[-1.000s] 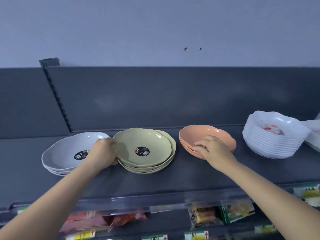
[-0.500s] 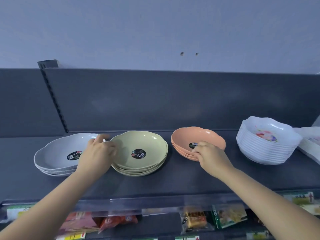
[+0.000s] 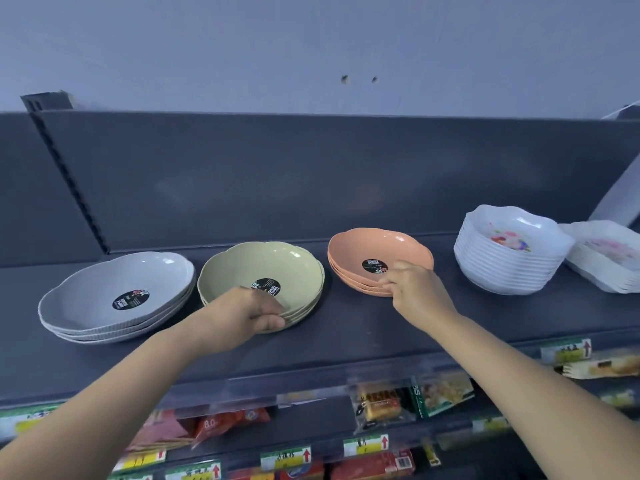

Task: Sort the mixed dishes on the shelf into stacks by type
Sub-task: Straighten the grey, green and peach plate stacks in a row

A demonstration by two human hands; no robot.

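Note:
Three short stacks of scalloped dishes with black stickers sit on the dark shelf (image 3: 346, 334): grey dishes (image 3: 114, 296) at the left, green dishes (image 3: 263, 271) in the middle, orange dishes (image 3: 377, 254) to their right. My left hand (image 3: 249, 315) pinches the near rim of the green stack, thumb on top and fingers beneath. My right hand (image 3: 412, 291) grips the near right rim of the orange stack. A tall stack of white flowered bowls (image 3: 509, 258) stands further right.
A second pile of white flowered dishes (image 3: 606, 261) lies at the far right edge. The dark back panel (image 3: 311, 174) rises behind the shelf. Below the front lip hang price tags (image 3: 285, 457) and packaged snacks (image 3: 381, 407) on lower shelves.
My left hand left the gap between the grey and green stacks and came round to grip the green stack's near rim. My right hand stays on the orange stack's rim. The camera tilted and came closer.

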